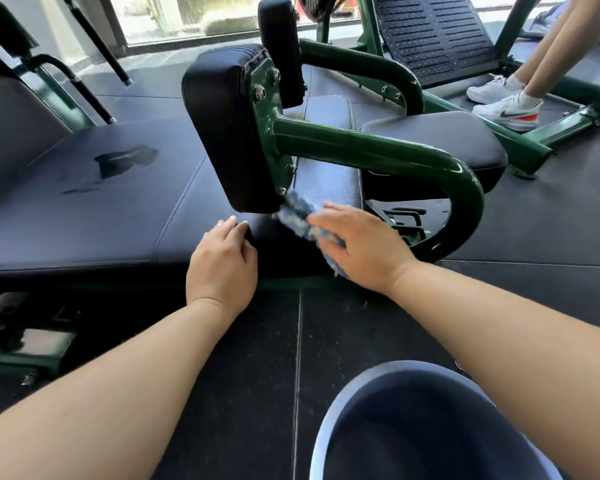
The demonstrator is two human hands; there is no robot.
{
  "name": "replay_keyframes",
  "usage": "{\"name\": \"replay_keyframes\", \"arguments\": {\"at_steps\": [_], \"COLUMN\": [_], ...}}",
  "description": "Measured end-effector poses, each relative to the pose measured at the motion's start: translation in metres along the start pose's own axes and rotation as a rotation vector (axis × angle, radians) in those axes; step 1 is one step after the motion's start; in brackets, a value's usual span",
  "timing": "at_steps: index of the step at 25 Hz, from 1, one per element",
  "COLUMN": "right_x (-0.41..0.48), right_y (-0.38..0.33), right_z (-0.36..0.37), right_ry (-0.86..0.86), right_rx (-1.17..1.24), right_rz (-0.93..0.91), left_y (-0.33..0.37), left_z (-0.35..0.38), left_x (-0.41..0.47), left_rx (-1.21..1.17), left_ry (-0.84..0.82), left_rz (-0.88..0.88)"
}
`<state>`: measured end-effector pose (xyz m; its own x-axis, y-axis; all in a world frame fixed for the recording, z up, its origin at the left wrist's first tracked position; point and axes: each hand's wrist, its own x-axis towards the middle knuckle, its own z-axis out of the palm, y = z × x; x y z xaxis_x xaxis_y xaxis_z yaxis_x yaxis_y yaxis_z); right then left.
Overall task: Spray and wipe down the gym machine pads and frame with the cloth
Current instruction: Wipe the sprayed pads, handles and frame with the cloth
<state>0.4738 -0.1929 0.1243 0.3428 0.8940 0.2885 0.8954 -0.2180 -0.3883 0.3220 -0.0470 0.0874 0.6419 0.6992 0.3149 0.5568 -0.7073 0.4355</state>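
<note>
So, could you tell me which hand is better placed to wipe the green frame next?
The right hand: it holds the cloth close to the green frame, beside the upright pad. The left hand holds no cloth and rests on the bench pad.

Dark rubber floor tiles (257,358) cover the ground, with a pale seam running between them. At the far right another person's bare legs (542,60) stand in white sneakers (506,112), one with an orange-red patch. A bright window (174,15) lies far left.
</note>
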Motion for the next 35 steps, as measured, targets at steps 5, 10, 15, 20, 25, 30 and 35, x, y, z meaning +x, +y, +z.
{"name": "replay_keyframes", "arguments": {"at_steps": [5,10,15,20,25,30,35], "right_x": [0.048,-0.031,-0.026,-0.04,-0.019,-0.026,-0.028], "right_y": [0.032,-0.028,0.009,-0.022,-0.004,-0.017,-0.015], "right_z": [-0.008,0.031,0.008,0.02,0.0,-0.006,-0.036], "right_ry": [0.158,0.159,0.38,0.458,0.359,0.025,0.016], "right_rx": [0.057,0.074,0.192,0.441,0.357,0.129,0.699], "right_rz": [0.53,0.03,0.251,0.602,0.521,0.217,0.396], "left_y": [0.006,0.015,0.009,0.01,0.016,0.012,0.054], "left_z": [0.005,0.01,0.014,0.017,0.02,0.016,0.007], "left_x": [-0.003,-0.001,-0.005,-0.009,-0.01,-0.017,-0.016], "left_rx": [-0.073,-0.037,-0.001,0.01,-0.001,0.028,-0.059], "left_ry": [0.091,0.016,0.067,0.097,0.101,0.075,0.053], "left_rz": [0.03,0.145,0.175,0.23,0.218,0.341,0.53]}}
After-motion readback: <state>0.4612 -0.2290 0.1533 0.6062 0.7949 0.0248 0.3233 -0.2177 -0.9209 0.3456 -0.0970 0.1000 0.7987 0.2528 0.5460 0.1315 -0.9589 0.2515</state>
